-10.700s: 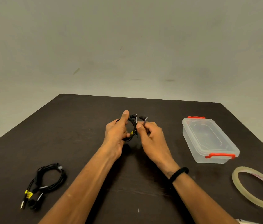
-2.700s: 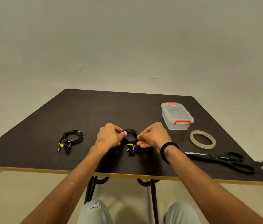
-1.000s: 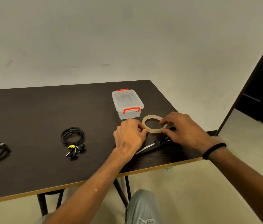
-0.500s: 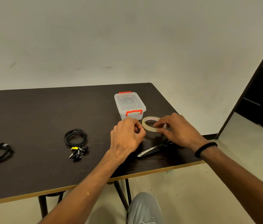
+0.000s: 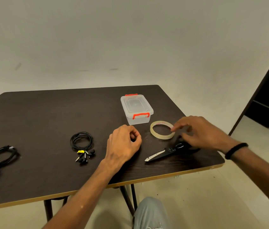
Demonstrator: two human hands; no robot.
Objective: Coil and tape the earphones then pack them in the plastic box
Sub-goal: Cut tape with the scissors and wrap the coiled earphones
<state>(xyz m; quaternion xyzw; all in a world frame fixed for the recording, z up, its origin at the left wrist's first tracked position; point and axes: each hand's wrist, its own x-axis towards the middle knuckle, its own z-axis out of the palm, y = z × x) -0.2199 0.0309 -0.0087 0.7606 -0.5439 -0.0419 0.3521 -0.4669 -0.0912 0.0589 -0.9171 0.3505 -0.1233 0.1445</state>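
The right hand (image 5: 201, 132) touches the tape roll (image 5: 162, 132) with loosely bent fingers, not gripping it; the left hand (image 5: 123, 142) is curled, seemingly empty; the coiled earphones (image 5: 82, 142) lie further left; better find the tape end first, steadying the roll.

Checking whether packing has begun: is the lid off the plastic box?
No, the plastic box stands closed on the table, its clear lid seated and both red latches down.
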